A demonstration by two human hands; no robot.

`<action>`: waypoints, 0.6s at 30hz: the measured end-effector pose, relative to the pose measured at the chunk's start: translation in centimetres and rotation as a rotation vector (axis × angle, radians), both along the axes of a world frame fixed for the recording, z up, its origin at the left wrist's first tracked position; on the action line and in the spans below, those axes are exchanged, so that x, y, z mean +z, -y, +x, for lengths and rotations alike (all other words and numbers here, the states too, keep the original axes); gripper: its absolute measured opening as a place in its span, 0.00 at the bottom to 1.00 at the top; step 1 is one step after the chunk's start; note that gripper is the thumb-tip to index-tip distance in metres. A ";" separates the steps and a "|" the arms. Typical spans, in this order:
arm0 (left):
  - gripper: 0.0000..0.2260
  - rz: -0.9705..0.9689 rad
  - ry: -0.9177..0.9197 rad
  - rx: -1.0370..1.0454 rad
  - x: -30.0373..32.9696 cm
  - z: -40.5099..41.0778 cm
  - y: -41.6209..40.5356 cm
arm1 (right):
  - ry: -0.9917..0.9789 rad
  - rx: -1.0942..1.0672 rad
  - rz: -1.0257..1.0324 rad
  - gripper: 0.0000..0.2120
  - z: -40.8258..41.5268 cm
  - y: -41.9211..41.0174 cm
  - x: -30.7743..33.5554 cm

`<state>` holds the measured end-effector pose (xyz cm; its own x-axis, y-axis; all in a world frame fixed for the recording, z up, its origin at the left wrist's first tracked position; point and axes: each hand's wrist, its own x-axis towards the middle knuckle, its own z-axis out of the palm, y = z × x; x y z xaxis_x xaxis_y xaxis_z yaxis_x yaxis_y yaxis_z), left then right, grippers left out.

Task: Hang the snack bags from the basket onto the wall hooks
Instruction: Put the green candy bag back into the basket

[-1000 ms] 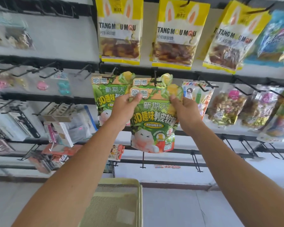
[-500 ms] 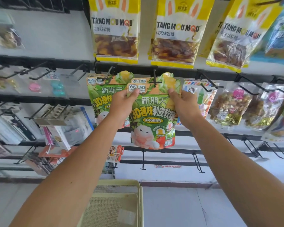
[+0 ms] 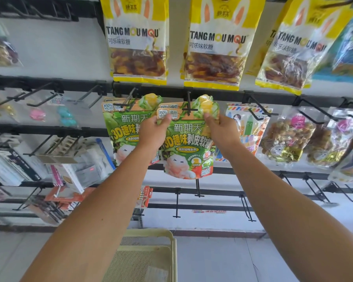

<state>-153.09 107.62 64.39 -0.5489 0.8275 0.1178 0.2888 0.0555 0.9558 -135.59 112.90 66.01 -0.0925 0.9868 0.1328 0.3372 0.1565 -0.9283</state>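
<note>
Green snack bag [image 3: 189, 147] held flat against the display wall, top edge level with the black wall hook [image 3: 189, 106], the landmark here. The hook's crossbar tip shows in front of the bag's header, at the hang hole or just at it; whether the header is fully threaded onto the prong cannot be told.

Both hands clamped on the bag's upper corners: left hand [image 3: 154, 132] pinches the corner just left of the hook, thumb on the front face; right hand [image 3: 222, 129] pinches the corner just right of it. Hands apart, hook between them.

Judgement on the step: this is the threading. Keep the header taut between the two pinches so the hole stays open and square to the prong, then push the bag straight back along the hook toward the rail [image 3: 222, 95], not upward. The upturned tip could snag the film if the bag tilts. Let go only once the bag hangs on its own.

Left of the hook, a second green bag [image 3: 122, 127] already hangs on the neighbouring prong, partly behind the left hand. Above the hook, yellow candy bags [image 3: 214, 43] hang in a row. Right of it, mixed snack packs [image 3: 283, 137]. Well below it, the yellow mesh basket [image 3: 172, 259], its contents out of sight.
</note>
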 end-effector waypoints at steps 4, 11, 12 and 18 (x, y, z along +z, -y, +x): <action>0.23 -0.015 0.012 0.037 0.0 0.1 -1.0 | 0.028 -0.007 0.015 0.14 -0.4 -1.4 -0.2; 0.25 0.016 0.006 0.095 0.1 0.3 -1.9 | 0.068 -0.012 0.027 0.16 -0.8 -2.8 -0.6; 0.26 0.019 0.002 0.105 0.2 0.2 -2.1 | 0.073 -0.016 0.023 0.17 -0.9 -3.0 -0.7; 0.25 -0.061 -0.034 0.181 0.6 0.5 -2.6 | 0.150 -0.048 0.030 0.22 -1.0 -3.2 -0.7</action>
